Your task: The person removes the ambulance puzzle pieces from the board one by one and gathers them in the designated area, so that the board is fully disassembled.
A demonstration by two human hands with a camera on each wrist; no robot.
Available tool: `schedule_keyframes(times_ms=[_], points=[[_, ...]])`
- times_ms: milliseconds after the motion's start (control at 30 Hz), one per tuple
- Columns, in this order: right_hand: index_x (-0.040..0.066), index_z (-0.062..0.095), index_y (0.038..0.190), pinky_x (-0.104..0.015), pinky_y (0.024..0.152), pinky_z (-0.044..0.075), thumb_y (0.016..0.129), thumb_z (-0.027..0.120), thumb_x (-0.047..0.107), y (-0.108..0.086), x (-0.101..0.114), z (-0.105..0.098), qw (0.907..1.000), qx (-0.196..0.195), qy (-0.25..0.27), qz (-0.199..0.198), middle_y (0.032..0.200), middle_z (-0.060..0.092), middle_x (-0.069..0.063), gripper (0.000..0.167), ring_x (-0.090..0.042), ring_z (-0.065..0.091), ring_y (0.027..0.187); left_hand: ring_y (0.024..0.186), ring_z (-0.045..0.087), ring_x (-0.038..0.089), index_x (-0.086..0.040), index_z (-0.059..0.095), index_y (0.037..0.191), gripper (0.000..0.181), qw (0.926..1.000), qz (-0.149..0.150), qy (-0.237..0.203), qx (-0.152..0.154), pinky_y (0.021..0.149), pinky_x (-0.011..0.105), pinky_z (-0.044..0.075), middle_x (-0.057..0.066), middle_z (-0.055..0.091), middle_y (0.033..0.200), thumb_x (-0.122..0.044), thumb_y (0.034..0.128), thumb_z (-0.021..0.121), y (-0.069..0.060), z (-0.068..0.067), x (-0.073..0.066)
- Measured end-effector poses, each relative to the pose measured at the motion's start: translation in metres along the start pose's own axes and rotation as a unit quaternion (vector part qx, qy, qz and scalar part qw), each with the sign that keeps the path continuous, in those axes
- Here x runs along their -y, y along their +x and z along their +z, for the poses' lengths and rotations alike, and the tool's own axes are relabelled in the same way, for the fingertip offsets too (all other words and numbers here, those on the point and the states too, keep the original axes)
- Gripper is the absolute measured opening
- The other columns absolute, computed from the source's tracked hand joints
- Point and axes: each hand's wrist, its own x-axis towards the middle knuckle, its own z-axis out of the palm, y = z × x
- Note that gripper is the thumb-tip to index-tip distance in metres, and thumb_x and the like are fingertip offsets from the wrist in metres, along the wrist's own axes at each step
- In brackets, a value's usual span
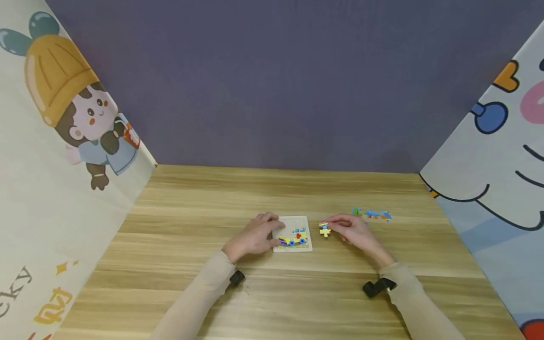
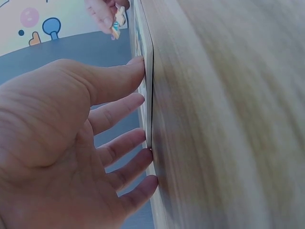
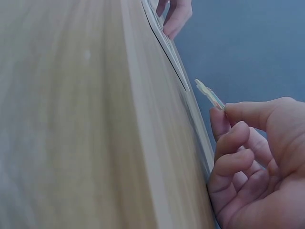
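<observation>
A square jigsaw puzzle board (image 1: 293,250) lies on the table, its lower part filled with pieces that show a yellow vehicle with blue wheels. On the board's left side rests my left hand (image 1: 256,234), fingers spread and thumb touching the lower left of the picture. In the left wrist view, the left hand's fingertips meet the board's edge and the tabletop. My right hand (image 1: 352,230) pinches a yellow and blue puzzle piece (image 1: 325,232) between thumb and index finger, just right of the board. The right wrist view shows that piece (image 3: 209,94) held above the table.
Several loose puzzle pieces (image 1: 378,215), blue and green, lie beyond my right hand. A dark panel (image 1: 289,85) closes off the table's (image 1: 297,297) far edge, and printed walls stand at both sides. Each wrist bears a black strap mount (image 1: 379,286).
</observation>
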Motion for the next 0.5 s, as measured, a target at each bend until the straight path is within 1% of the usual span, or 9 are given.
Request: schedule_keyframes(times_ms=[167,333,500], points=[[-0.005,0.068,0.129,-0.019,0.047,0.035,0.103,0.073,0.023,0.000,-0.002,-0.005,0.9999,-0.012,0.002,-0.003,0.081,0.067,-0.002,0.039,-0.006,0.046,0.055,0.152,0.041,0.035,-0.015,0.060,0.149,0.050,1.0000,0.000,-0.002,0.000,0.129,0.058,0.030,0.013,0.047,0.162,-0.029,0.1031,0.071,-0.001,-0.002,0.001],[-0.006,0.068,0.129,-0.019,0.046,0.035,0.103,0.072,0.023,-0.002,-0.004,-0.011,0.9998,-0.021,0.001,-0.004,0.085,0.071,0.000,0.039,-0.005,0.045,0.054,0.151,0.041,0.035,-0.015,0.060,0.150,0.050,1.0000,0.003,0.000,0.002,0.129,0.057,0.031,0.013,0.047,0.162,-0.030,0.1034,0.071,0.000,-0.002,0.001],[-0.005,0.067,0.131,-0.019,0.047,0.036,0.103,0.072,0.023,-0.005,-0.007,-0.018,0.9995,-0.031,0.001,0.005,0.090,0.074,0.003,0.040,-0.005,0.046,0.054,0.152,0.041,0.034,-0.015,0.059,0.151,0.050,1.0000,0.001,0.003,0.006,0.130,0.057,0.030,0.012,0.046,0.162,-0.030,0.1038,0.070,0.001,-0.001,0.000]])
